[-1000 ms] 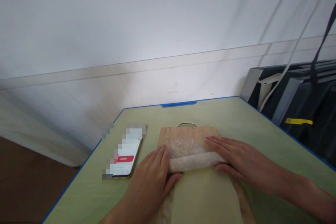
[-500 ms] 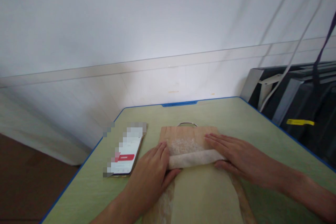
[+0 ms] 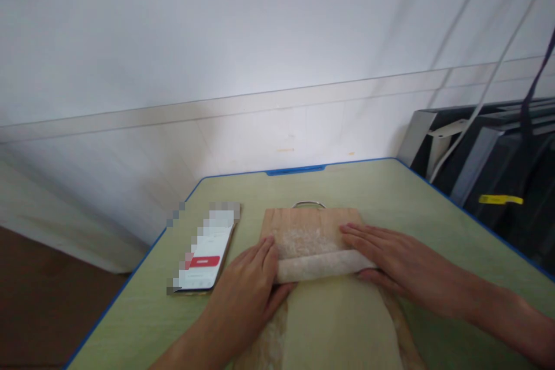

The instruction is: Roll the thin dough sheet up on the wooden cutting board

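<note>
A thin sheet of dough (image 3: 338,324) lies on a floured wooden board (image 3: 310,225). Its far edge is rolled up into a pale roll (image 3: 318,267) that runs across the board. My left hand (image 3: 249,289) lies flat on the left end of the roll, thumb underneath toward me. My right hand (image 3: 401,269) presses flat on the right end, fingers pointing left over the roll. Both hands grip the rolled edge.
A phone (image 3: 203,254) with a lit screen lies left of the board on the green table (image 3: 381,196), which has a blue rim. A white wall stands behind. Dark metal frames (image 3: 489,156) and hanging cables stand to the right.
The hands and the roll have barely shifted; the roll sits a touch nearer to me than half a second ago. The view has moved slightly.
</note>
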The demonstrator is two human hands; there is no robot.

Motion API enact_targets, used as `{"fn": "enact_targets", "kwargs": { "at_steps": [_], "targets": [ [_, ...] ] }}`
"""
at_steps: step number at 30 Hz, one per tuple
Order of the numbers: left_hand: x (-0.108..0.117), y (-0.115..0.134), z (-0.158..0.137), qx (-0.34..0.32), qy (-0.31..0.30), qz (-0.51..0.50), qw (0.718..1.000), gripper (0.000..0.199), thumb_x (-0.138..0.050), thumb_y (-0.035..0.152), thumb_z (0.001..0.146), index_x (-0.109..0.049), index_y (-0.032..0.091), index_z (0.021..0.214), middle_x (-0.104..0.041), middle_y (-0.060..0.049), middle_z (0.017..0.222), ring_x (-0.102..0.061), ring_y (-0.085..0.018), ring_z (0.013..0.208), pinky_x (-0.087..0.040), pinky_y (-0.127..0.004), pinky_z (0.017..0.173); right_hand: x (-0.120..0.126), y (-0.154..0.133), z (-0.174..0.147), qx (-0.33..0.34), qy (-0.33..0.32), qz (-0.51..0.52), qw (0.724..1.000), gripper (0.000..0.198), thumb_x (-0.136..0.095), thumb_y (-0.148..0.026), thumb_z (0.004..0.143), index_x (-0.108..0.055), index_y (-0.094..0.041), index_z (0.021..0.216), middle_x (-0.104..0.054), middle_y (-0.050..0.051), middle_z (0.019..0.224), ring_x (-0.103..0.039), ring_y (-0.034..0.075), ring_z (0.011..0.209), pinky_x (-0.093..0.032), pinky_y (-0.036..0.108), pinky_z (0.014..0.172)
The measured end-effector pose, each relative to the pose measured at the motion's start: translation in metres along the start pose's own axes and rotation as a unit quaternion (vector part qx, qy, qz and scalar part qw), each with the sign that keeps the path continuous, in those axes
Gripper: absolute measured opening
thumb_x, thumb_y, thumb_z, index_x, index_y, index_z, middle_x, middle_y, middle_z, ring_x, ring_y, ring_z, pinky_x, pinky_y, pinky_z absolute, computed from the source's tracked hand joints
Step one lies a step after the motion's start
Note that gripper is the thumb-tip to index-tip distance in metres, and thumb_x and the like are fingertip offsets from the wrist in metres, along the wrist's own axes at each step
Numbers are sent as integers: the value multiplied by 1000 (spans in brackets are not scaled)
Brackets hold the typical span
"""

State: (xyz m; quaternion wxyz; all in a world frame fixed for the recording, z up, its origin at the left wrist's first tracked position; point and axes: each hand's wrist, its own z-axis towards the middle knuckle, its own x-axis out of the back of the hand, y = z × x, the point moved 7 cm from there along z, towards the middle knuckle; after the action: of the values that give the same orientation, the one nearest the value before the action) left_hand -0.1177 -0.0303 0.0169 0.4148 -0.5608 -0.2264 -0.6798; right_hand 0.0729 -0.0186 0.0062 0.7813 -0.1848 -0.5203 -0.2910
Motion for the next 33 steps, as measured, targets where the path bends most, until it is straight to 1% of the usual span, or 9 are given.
{"fn": "enact_targets", "kwargs": {
  "at_steps": [4,7,10,15,18,22,27,33],
  "targets": [
    [-1,1,-2,7,-10,5,1000,40,-48,39,83,-53,11,111,-60,-16,117,-59,-26,103,-51,-39,83,2,-10,0,35,17,-66,997,36,-35,-30,92,-53,-10,116,-61,12,116,-59,21,103,-50,36,86],
    [0,3,-2,-2,-8,1,1000,40,-50,36,82,-53,8,110,-59,-18,117,-58,-27,104,-51,-40,83,5,-16,-1,52,34,-80,995,34,-35,-27,92,-55,-10,113,-64,12,111,-62,21,96,-51,34,83],
    [0,2,-2,-4,-11,-8,1000,40,-50,34,82,-53,7,110,-58,-19,118,-57,-28,106,-51,-41,83,7,-15,-1,39,42,-56,997,33,-40,-26,90,-55,-12,115,-63,11,112,-61,21,98,-51,34,83],
    [-1,-1,-2,5,-11,-13,1000,40,-50,36,81,-52,11,112,-58,-17,119,-57,-27,107,-50,-41,85,4,-9,0,0,17,-5,1000,36,-48,-27,87,-51,-15,121,-59,10,120,-57,21,106,-48,37,88],
    [-1,-1,-2,1,-6,-18,1000,40,-51,34,81,-52,9,111,-59,-17,117,-57,-27,106,-51,-41,84,5,-9,1,0,11,3,1000,37,-49,-28,87,-51,-14,121,-59,10,120,-56,21,107,-48,37,88],
    [0,-2,-2,1,4,-29,1000,37,-49,34,82,-52,12,111,-59,-16,118,-56,-26,108,-50,-41,86,5,-8,1,-7,10,15,1000,36,-48,-29,87,-53,-15,120,-59,10,120,-56,22,107,-48,37,88],
    [-2,-3,-3,3,0,-32,999,37,-50,34,81,-51,12,112,-58,-16,119,-55,-26,109,-49,-42,88,1,-6,1,-11,-1,17,1000,38,-50,-30,86,-51,-16,122,-58,9,121,-55,22,108,-48,38,89],
    [-2,-3,-3,2,-5,-45,999,35,-51,33,81,-52,12,109,-58,-16,119,-55,-26,110,-49,-42,88,1,-5,1,-15,6,21,1000,37,-49,-29,86,-52,-15,120,-60,10,119,-57,22,106,-48,39,87]
  ]
}}
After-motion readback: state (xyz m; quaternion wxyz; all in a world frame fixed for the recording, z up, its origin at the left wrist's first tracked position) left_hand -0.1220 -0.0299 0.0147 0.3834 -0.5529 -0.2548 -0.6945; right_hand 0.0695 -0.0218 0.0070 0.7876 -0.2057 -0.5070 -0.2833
